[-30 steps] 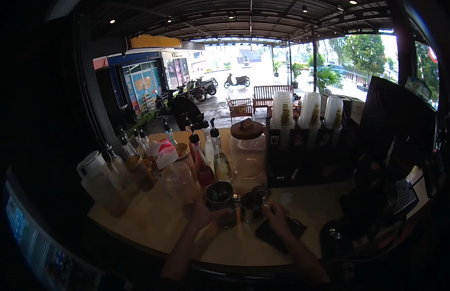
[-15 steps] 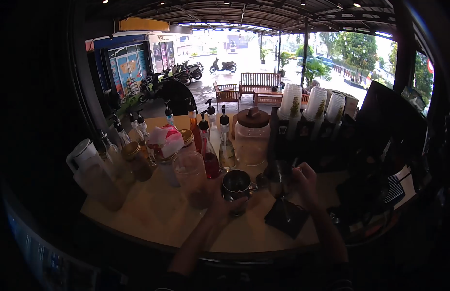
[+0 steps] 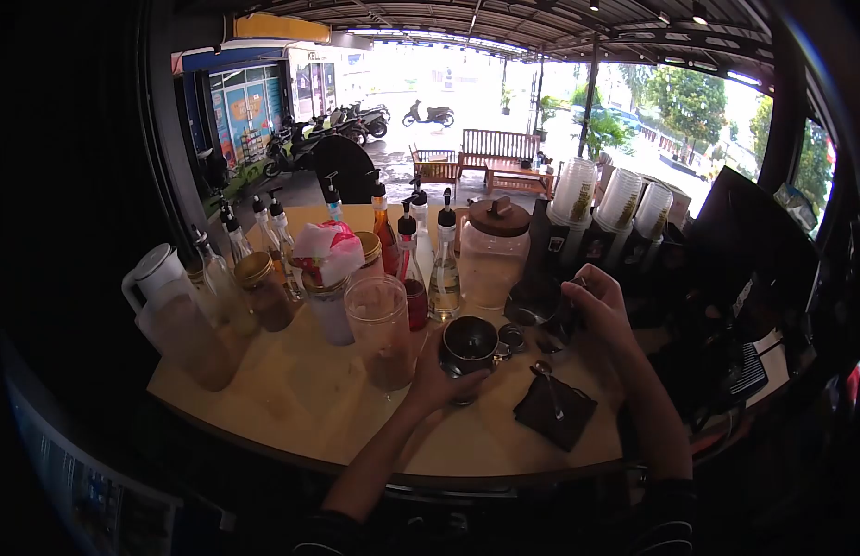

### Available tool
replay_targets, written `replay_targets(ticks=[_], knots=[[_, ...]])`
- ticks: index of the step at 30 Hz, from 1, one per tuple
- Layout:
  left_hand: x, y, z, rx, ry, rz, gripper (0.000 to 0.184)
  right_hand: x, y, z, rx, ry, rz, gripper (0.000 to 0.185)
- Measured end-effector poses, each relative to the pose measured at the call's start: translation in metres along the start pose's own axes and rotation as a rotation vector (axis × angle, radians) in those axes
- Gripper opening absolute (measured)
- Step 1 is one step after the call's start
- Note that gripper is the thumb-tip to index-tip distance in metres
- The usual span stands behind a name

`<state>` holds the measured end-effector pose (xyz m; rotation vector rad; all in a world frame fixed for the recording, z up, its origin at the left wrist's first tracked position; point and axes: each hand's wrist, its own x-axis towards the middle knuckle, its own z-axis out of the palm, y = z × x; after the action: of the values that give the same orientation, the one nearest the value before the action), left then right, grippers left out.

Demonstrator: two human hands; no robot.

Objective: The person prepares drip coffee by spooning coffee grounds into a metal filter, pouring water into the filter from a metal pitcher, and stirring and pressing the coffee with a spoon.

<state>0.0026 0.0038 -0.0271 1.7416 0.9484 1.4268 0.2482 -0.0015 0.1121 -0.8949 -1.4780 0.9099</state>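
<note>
My left hand (image 3: pixel 437 378) is wrapped around the side of a dark cup (image 3: pixel 469 345) with a small handle, standing near the middle of the counter. The dark inside of the cup shows, but its contents cannot be made out. My right hand (image 3: pixel 598 301) is closed at the handle side of a dark pitcher (image 3: pixel 533 302), held up to the right of the cup and apart from it. Between them lies a small round metal piece (image 3: pixel 511 337). Below the pitcher, a spoon (image 3: pixel 552 394) rests on a folded dark cloth (image 3: pixel 564 424).
A tall clear plastic jug (image 3: pixel 379 324) stands just left of the cup. Several pump bottles (image 3: pixel 445 269), lidded jars (image 3: pixel 256 283) and a white-lidded pitcher (image 3: pixel 170 306) line the counter's left and back. Behind are a wooden-lidded glass jar (image 3: pixel 495 259) and stacked plastic cups (image 3: pixel 574 193).
My right hand has risen slightly with the pitcher, leaving the spoon and cloth more exposed. The left hand still holds the cup. The view has shifted a little and grown brighter.
</note>
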Motion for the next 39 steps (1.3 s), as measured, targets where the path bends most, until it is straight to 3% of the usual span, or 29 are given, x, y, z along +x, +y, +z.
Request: replay_targets(ticks=[18, 39], knots=[[0.0, 0.008, 0.001, -0.051, 0.007, 0.002, 0.085, 0.025, 0.001, 0.02, -0.06, -0.113, -0.015, 0.024], [0.0, 0.008, 0.0, -0.04, -0.022, -0.073, 0.091, 0.026, -0.013, 0.021, -0.106, -0.147, 0.049, 0.02]])
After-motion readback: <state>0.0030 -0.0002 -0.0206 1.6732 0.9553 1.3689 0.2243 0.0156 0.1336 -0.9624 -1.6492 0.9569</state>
